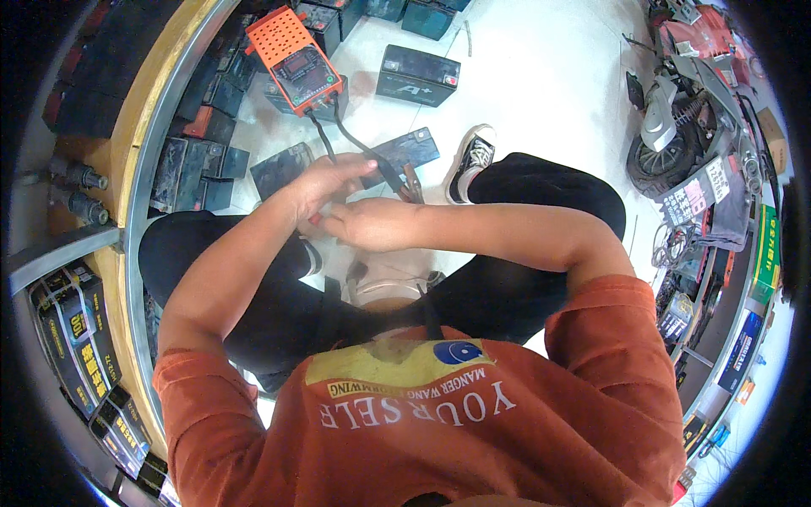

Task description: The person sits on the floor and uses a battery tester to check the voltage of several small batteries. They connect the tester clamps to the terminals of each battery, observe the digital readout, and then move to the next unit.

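Observation:
My left hand (325,184) and my right hand (373,225) meet in front of me, between my knees. The fingers of both are curled together at a small red bit that shows between them; most of it is hidden. Beyond them stands an orange tester box (293,61) with a vented top, a dark display panel and two black cables. One cable (372,152) passes behind my left fingertips to a copper-coloured clamp (411,183) just beyond my right hand. The other cable runs down toward my left hand, where its end is hidden. Dark batteries (405,150) lie on the floor behind the hands.
A black battery (418,76) stands on the pale floor ahead. Several more batteries (196,173) are stacked at the left beside a wood-and-metal shelf (131,186). At the right are a scooter wheel (663,160), coiled wires (673,245) and a shelf edge. My shoe (475,160) is near.

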A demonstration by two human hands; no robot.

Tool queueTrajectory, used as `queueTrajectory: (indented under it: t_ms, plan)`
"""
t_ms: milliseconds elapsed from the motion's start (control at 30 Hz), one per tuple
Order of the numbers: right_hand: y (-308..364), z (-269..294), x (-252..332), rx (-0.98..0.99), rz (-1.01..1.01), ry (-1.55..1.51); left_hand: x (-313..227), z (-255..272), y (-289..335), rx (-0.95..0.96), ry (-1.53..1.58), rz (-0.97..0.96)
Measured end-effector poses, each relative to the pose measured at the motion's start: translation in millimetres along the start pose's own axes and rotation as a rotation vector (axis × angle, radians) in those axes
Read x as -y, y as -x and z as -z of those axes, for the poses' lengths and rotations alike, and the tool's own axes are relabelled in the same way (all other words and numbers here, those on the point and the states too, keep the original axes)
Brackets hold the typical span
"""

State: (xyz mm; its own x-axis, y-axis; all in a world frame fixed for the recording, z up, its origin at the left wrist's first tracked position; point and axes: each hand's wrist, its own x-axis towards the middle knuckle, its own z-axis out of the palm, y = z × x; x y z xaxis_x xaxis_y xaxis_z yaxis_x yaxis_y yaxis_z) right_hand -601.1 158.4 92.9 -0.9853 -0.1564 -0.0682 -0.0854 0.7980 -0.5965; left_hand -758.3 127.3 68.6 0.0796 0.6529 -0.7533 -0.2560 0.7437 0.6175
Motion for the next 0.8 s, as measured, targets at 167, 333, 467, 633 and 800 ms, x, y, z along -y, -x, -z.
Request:
queueTrajectory:
  t_ms: [167,333,467,633,800]
  plan:
    - [-15.4,-3.0,0.9,-0.016,0.016,-0.061,0.9,1.5,-9.0,0.023,0.005,0.036]
    - [-15.5,-6.6,1.1,-0.203,0.092,0.126,-4.9,5.3,-12.8,0.01,-0.069,0.028]
    - [1.7,40.0,-1.2,-0.452,0.324,0.243,-0.4,9.1,-5.0,0.028,0.04,0.005]
    - [52.3,66.1,-76.1,-0.541,-0.281,0.283,-6.2,0.3,7.9,-0.102,-0.041,0.016]
    - [88.3,15.4,-125.8,-0.073,-0.544,0.373,-25.2,1.7,15.7,-0.114,-0.056,0.041]
